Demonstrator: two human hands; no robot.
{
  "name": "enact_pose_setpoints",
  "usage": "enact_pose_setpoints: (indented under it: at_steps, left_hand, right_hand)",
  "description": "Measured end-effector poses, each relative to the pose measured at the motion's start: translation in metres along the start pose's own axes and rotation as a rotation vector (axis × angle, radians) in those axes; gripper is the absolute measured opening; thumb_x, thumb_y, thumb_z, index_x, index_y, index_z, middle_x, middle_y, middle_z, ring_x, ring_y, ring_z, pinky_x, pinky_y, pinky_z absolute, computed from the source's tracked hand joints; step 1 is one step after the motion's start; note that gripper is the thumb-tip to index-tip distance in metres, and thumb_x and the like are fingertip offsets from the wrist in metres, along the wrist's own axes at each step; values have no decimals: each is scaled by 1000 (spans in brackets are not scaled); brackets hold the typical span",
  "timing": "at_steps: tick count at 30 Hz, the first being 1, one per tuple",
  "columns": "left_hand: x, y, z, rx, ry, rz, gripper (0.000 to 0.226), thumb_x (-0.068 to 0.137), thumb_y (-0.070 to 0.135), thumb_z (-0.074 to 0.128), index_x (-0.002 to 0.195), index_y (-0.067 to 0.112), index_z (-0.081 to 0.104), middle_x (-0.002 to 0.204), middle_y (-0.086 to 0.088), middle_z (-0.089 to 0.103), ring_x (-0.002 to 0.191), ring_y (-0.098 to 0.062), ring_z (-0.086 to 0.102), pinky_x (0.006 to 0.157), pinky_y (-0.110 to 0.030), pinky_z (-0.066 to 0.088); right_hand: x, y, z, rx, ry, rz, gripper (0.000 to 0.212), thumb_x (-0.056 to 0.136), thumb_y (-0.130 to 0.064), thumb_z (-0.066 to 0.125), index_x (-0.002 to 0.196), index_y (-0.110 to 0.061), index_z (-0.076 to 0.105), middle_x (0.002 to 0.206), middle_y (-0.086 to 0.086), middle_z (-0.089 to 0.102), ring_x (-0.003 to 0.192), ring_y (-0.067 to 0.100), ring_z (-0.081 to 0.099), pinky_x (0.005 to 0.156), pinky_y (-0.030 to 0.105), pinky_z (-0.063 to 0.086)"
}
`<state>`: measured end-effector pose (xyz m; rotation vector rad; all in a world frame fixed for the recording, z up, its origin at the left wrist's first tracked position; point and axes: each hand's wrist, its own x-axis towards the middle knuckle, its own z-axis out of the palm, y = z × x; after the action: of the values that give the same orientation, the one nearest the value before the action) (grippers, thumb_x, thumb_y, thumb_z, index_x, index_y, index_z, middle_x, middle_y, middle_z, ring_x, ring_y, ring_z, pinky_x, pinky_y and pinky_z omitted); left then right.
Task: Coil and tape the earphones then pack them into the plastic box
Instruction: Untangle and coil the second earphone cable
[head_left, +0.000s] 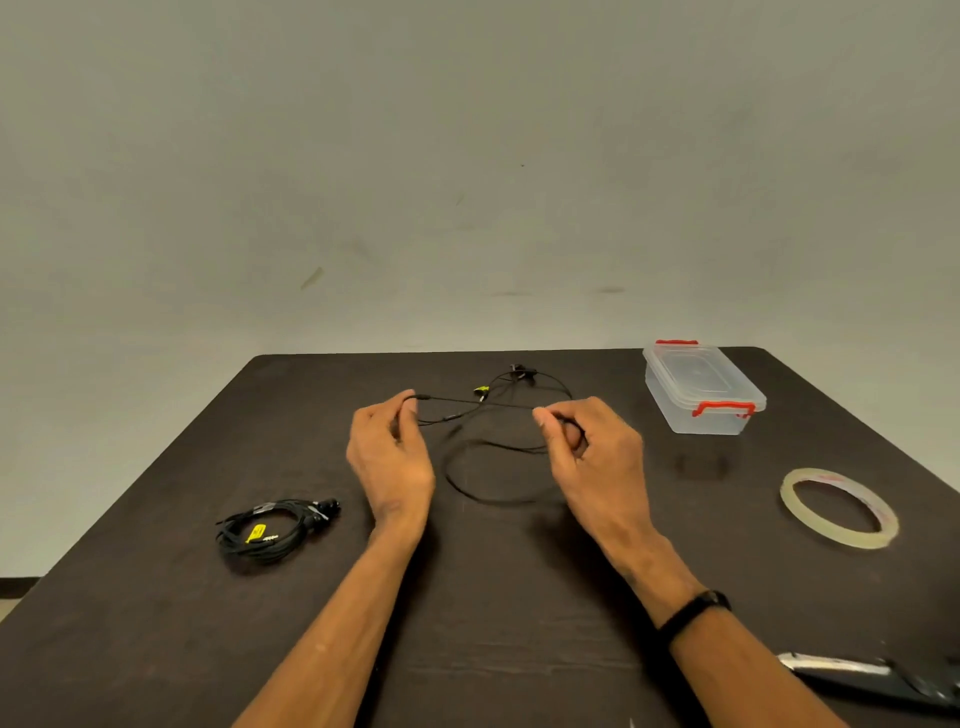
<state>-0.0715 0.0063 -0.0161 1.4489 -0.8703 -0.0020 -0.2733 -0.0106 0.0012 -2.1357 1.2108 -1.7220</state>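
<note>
Loose black earphones (480, 415) with a small yellow tag lie spread over the middle of the dark table (467, 597), their buds toward the far edge. My left hand (389, 452) pinches the cable at its left end. My right hand (587, 447) pinches the cable on the right, fingers curled around a loop. A slack loop of cable rests on the table between my wrists. A clear plastic box (701, 387) with red clips, lid on, stands at the far right. A roll of clear tape (839, 506) lies flat to the right.
A second pair of black earphones (272, 530), coiled and taped with a yellow tag, sits at the left. Scissors (878, 675) lie at the near right edge. A plain wall stands behind the table.
</note>
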Motion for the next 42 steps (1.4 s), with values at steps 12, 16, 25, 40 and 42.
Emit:
enact_pose_setpoints:
  at_steps: [12,16,25,40,42]
  left_hand:
    - [-22,32,2,219,-301,594,58,94,9,54,151,19,53,151,-3,53,144,-27,39,118,-42,35]
    - [-29,32,8,302,-375,812,46,96,10,66,140,22,64,125,7,71,125,-20,57,120,-56,29]
    - [-11,27,-1,203,-96,411,17,101,21,64,112,24,76,90,11,74,90,-19,60,96,-45,46]
    - [-28,38,6,464,-378,853,60,81,2,81,137,20,66,108,7,74,113,-23,62,121,-64,21]
    - [-18,35,2,461,-280,790,44,84,4,79,124,21,73,99,7,75,101,-24,64,115,-56,31]
  right_hand:
    - [-1,-4,0,152,-75,96,12,101,-28,71,98,-18,76,84,-8,72,73,14,66,68,41,56]
    - [-2,-9,2,142,-147,36,8,100,-23,71,103,-18,77,88,-10,74,77,12,70,69,38,58]
    - [-2,-10,2,231,-143,218,9,99,-30,72,96,-24,78,70,-4,70,63,22,62,59,46,53]
    - [-1,-9,1,210,-148,179,8,99,-24,73,105,-21,77,84,-11,73,74,15,70,66,38,62]
    - [0,-10,1,291,-153,254,8,96,-28,77,103,-26,77,76,-4,71,65,22,68,60,44,63]
